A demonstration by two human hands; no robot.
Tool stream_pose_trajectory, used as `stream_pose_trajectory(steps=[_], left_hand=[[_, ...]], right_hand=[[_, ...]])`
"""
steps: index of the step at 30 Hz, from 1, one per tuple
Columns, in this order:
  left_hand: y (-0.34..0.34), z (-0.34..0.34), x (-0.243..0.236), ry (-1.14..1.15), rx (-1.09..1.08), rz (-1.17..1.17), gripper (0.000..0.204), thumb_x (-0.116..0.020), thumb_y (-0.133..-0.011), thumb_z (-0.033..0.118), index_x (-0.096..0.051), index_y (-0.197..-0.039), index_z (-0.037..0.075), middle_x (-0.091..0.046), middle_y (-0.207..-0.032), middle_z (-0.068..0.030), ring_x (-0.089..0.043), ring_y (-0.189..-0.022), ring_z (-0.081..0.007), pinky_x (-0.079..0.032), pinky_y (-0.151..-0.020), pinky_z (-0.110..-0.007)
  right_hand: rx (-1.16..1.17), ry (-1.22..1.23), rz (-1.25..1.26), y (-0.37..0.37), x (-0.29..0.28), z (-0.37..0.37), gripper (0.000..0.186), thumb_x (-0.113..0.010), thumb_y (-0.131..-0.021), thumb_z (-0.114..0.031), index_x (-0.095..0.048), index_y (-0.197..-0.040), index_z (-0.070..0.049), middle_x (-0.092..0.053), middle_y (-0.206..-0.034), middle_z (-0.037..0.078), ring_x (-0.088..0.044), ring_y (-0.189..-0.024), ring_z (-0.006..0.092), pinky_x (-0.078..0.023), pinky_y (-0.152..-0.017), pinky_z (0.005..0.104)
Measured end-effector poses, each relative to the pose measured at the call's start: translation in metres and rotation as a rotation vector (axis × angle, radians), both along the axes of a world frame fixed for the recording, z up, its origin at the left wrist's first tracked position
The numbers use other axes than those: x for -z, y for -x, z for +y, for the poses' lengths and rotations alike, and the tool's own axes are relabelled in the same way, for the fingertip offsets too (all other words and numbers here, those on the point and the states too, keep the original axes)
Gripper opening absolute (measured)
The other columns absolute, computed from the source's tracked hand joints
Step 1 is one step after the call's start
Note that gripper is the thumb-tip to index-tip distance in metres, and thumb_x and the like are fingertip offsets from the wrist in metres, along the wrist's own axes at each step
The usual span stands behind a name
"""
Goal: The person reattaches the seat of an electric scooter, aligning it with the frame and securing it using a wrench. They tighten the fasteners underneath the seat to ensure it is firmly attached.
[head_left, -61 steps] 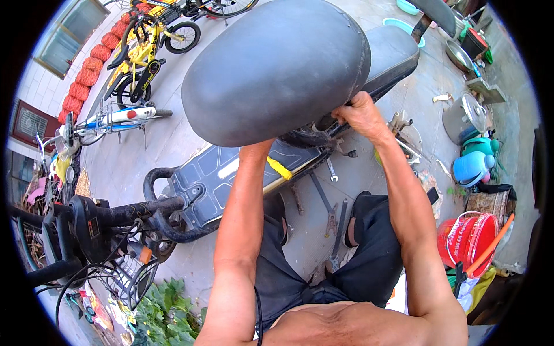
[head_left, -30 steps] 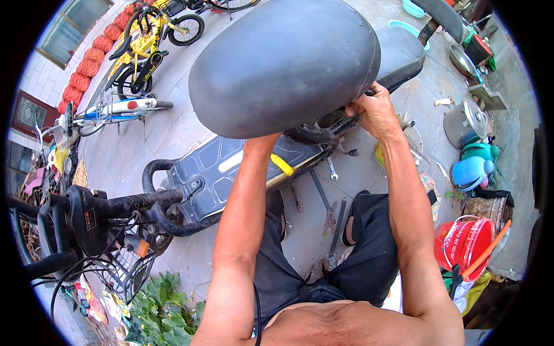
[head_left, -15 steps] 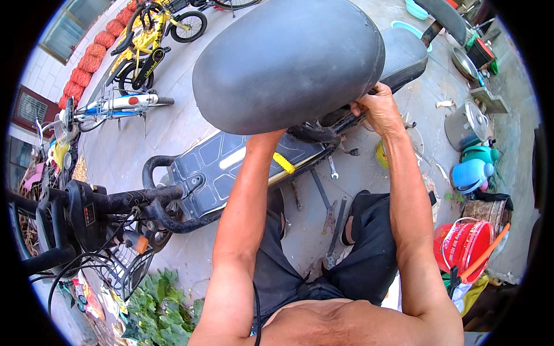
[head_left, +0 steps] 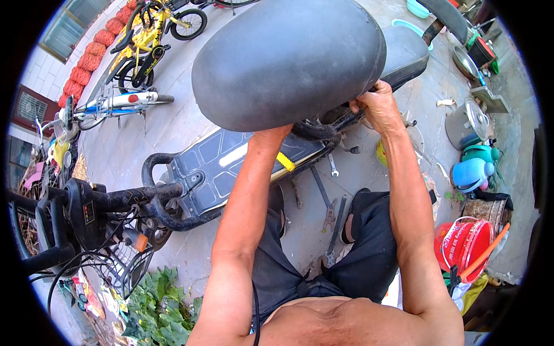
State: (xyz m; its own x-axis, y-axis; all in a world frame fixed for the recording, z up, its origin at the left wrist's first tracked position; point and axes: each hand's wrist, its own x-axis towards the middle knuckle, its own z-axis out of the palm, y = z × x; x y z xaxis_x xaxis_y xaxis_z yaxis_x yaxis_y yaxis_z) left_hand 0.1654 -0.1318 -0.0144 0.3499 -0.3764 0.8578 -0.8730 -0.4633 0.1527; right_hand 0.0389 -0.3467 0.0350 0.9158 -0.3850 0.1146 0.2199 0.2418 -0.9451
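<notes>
A large grey scooter seat (head_left: 288, 57) fills the upper middle of the view, tilted up over the scooter's black footboard (head_left: 231, 164). My left hand (head_left: 271, 134) reaches under the seat's near edge, and its fingers are hidden by the seat. My right hand (head_left: 375, 104) grips the seat's right edge beside a dark tyre (head_left: 314, 128). A yellow-handled tool (head_left: 284, 161) lies on the footboard next to my left forearm.
Wrenches (head_left: 334, 230) lie on the paving between my feet. The scooter's handlebar and wire basket (head_left: 118, 262) are at the left, bicycles (head_left: 150, 34) farther back. A red bucket (head_left: 464, 245), blue jug (head_left: 470, 173) and metal pot (head_left: 464, 124) stand on the right.
The seat has swung a little to the right and nearer the camera. My right hand moved up and right along its edge; my left arm stays beneath it.
</notes>
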Motion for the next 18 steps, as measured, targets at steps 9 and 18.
stream_pose_trajectory(steps=[9,18], left_hand=[[0.006,0.001,0.001,-0.059,0.005,0.044,0.040,-0.066,-0.087,0.023,-0.060,-0.124,0.013,-0.058,-0.123,-0.0119,-0.051,-0.116,-0.0332,-0.040,-0.095,-0.048],[0.008,-0.002,0.001,-0.069,-0.004,-0.007,0.040,-0.065,-0.087,0.020,-0.059,-0.125,0.011,-0.057,-0.125,-0.0125,-0.050,-0.117,-0.0339,-0.040,-0.095,-0.049]], right_hand=[[0.019,0.216,0.165,0.004,-0.031,-0.001,0.008,-0.063,-0.079,0.005,-0.065,-0.086,0.002,-0.059,-0.068,0.005,-0.050,-0.054,0.0093,-0.038,-0.048,0.0241],[0.031,0.234,0.128,-0.003,-0.007,-0.003,0.011,-0.063,-0.078,0.005,-0.068,-0.086,-0.001,-0.060,-0.069,0.002,-0.052,-0.057,0.0082,-0.040,-0.051,0.0229]])
